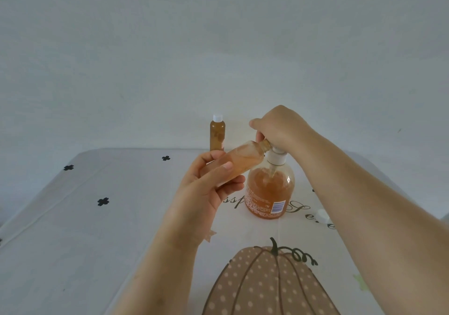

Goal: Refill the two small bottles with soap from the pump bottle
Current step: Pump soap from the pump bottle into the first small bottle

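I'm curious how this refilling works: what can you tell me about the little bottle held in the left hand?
The small bottle is slim, seemingly clear plastic, with amber soap inside and no cap. It is tilted above the table, neck up and rightward, mouth at the pump head of the pump bottle. The left hand grips its lower body with thumb and curled fingers; the right hand curls over that pump head beside its neck.

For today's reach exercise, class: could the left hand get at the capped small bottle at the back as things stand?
Probably not yet. The left hand grips the uncapped small bottle, so it is busy. The way itself looks free: the capped small bottle stands just behind, nothing between.
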A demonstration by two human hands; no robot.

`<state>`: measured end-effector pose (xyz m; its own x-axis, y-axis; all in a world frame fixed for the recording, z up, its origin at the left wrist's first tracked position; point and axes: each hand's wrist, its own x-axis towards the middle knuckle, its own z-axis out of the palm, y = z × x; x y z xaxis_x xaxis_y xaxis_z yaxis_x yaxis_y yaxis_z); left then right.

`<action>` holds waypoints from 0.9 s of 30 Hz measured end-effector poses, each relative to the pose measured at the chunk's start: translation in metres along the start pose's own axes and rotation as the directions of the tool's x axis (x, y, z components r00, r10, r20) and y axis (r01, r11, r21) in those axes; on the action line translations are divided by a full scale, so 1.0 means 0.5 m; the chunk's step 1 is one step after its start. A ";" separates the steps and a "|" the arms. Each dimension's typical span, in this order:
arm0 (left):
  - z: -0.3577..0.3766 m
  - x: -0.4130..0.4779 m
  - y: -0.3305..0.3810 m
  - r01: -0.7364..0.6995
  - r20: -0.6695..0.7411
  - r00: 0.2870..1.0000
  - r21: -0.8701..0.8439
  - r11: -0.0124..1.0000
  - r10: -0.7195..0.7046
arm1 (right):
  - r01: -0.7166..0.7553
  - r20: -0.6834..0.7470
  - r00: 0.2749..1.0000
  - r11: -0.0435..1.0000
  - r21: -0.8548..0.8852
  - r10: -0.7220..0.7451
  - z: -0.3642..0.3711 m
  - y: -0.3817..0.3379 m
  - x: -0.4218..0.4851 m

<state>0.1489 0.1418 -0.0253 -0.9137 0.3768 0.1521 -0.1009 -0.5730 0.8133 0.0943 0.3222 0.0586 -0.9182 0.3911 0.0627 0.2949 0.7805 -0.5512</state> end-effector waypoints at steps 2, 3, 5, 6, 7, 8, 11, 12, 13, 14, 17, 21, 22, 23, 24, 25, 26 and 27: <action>-0.003 0.001 -0.001 0.010 -0.003 1.000 0.006 1.000 -0.010 | 0.012 -0.025 1.000 1.000 0.002 -0.012 0.006 0.006 0.005; -0.004 0.003 -0.004 0.013 -0.007 1.000 0.006 1.000 -0.013 | 0.012 -0.035 0.999 1.000 0.001 -0.012 0.010 0.010 0.010; -0.007 0.005 -0.003 0.010 -0.007 1.000 0.010 1.000 -0.010 | 0.011 -0.041 0.999 1.000 -0.001 -0.011 0.015 0.012 0.014; -0.007 0.006 -0.004 0.013 -0.004 1.000 0.009 1.000 -0.013 | 0.010 -0.040 0.999 1.000 0.002 -0.010 0.016 0.015 0.016; -0.007 0.007 -0.005 0.012 -0.003 1.000 0.009 1.000 -0.012 | 0.011 -0.038 0.999 1.000 0.008 -0.011 0.016 0.015 0.016; -0.007 0.007 -0.006 0.014 -0.003 1.000 0.011 1.000 -0.014 | 0.011 -0.032 0.999 1.000 0.018 -0.011 0.016 0.016 0.016; -0.007 0.007 -0.006 0.021 -0.003 1.000 0.012 1.000 -0.021 | 0.011 -0.029 1.000 0.999 0.034 -0.010 0.015 0.018 0.012; -0.007 0.007 -0.006 0.023 -0.001 1.000 0.011 1.000 -0.023 | 0.010 -0.030 1.000 0.999 0.036 -0.009 0.015 0.018 0.011; -0.006 0.007 -0.006 0.024 0.001 1.000 0.008 1.000 -0.024 | 0.010 -0.031 0.999 0.999 0.037 -0.009 0.014 0.017 0.010; -0.006 0.006 -0.005 0.025 0.001 1.000 0.007 1.000 -0.025 | 0.009 -0.029 1.000 0.999 0.039 -0.007 0.014 0.016 0.008; -0.004 0.005 -0.005 0.031 -0.004 0.999 0.004 0.999 -0.031 | -0.002 -0.024 1.000 0.999 0.034 0.003 0.013 0.013 0.003; -0.001 0.003 -0.001 0.035 -0.010 0.999 -0.002 0.999 -0.035 | -0.005 -0.030 1.000 0.999 0.036 0.007 0.007 0.010 -0.002; 0.000 0.003 0.000 0.033 -0.010 0.999 -0.004 0.999 -0.033 | -0.005 -0.033 0.999 0.999 0.035 0.006 0.004 0.009 -0.004; -0.001 0.002 0.001 0.028 -0.009 1.000 -0.004 1.000 -0.028 | -0.003 -0.034 0.999 0.999 0.034 0.004 0.002 0.008 -0.006; 0.000 0.002 0.002 0.021 -0.008 1.000 -0.006 1.000 -0.021 | -0.003 -0.033 0.999 0.999 0.036 0.004 0.000 0.006 -0.007; 0.000 0.001 0.002 0.015 -0.007 1.000 -0.010 1.000 -0.015 | -0.002 -0.037 0.999 0.999 0.039 0.004 -0.002 0.004 -0.009; 0.001 0.000 0.004 0.010 -0.009 1.000 -0.017 1.000 -0.010 | -0.002 -0.044 0.999 0.999 0.037 0.004 -0.004 0.001 -0.010; 0.002 -0.001 0.005 0.005 -0.008 1.000 -0.023 1.000 -0.005 | 0.000 -0.054 0.999 1.000 0.027 0.001 -0.007 -0.003 -0.012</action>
<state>0.1494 0.1411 -0.0227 -0.9164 0.3737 0.1431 -0.1145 -0.5875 0.8011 0.1003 0.3204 0.0617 -0.9022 0.4180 0.1067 0.2877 0.7673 -0.5732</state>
